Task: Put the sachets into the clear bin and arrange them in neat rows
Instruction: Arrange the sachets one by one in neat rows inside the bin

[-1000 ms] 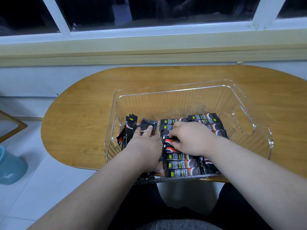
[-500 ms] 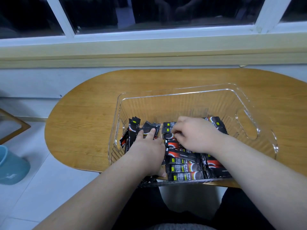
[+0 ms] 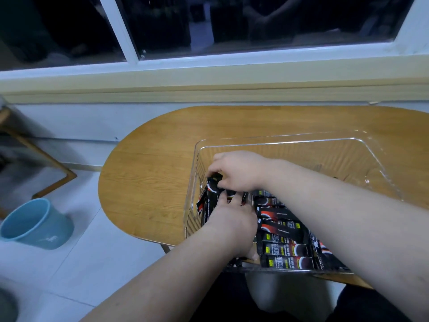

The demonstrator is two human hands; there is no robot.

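A clear plastic bin [image 3: 274, 145] stands on the wooden table [image 3: 148, 177]. Inside it, several black sachets [image 3: 285, 249] with red and yellow print lie flat in a row toward the near wall. A loose bunch of upright sachets [image 3: 210, 198] leans against the bin's left wall. My right hand [image 3: 239, 173] has crossed over to that bunch and pinches the top of one sachet. My left hand [image 3: 232, 226] lies just below it, fingers spread on the bunch. Both forearms hide part of the rows.
A blue bucket [image 3: 34, 224] sits on the tiled floor at the left, with a wooden frame [image 3: 46, 163] behind it. A window sill and dark window run along the back. The bin's far half holds nothing.
My right hand has moved left from the flat rows to the upright bunch and taken hold of a sachet top. The view has swung left.
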